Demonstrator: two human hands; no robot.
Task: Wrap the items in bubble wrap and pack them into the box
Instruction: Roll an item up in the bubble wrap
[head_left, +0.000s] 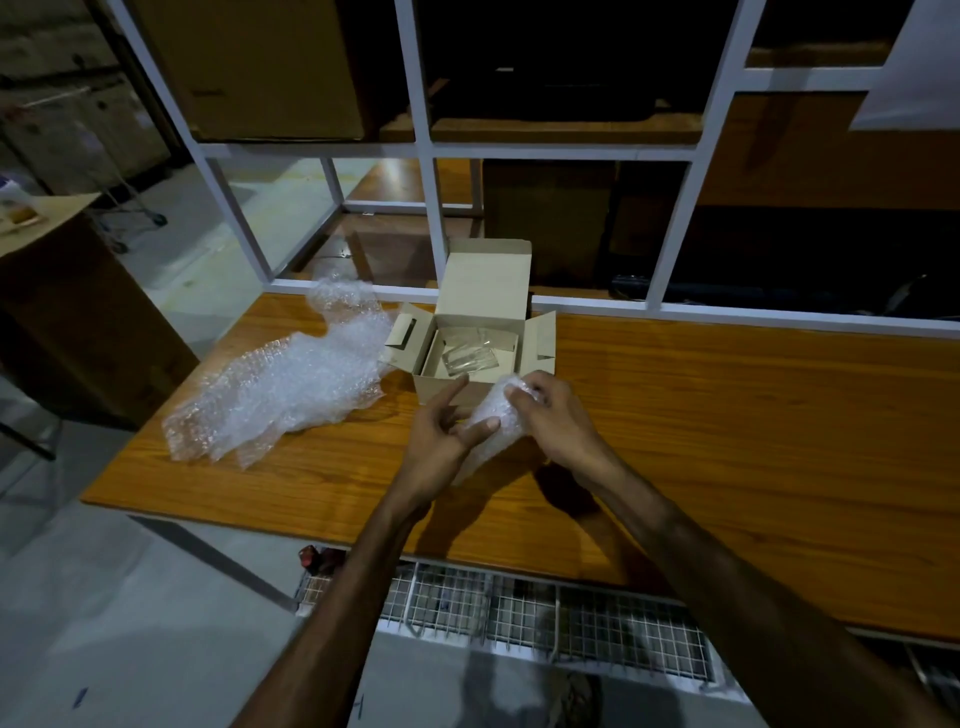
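Just in front of a small open cardboard box (480, 301), both my hands hold an item wrapped in bubble wrap (491, 434) above the wooden table (727, 441). My left hand (447, 436) supports the bundle from the left, thumb pressed on it and index finger pointing toward the box. My right hand (550, 415) grips the bundle's upper end, fingers curled over the wrap. What is inside the wrap is hidden. Clear glass items (467, 356) lie in the box.
A long loose sheet of bubble wrap (291, 389) lies on the table to the left of the box. A white metal shelf frame (431, 218) with cardboard boxes stands behind the table. A wire mesh rack (519, 613) sits under the table's near edge.
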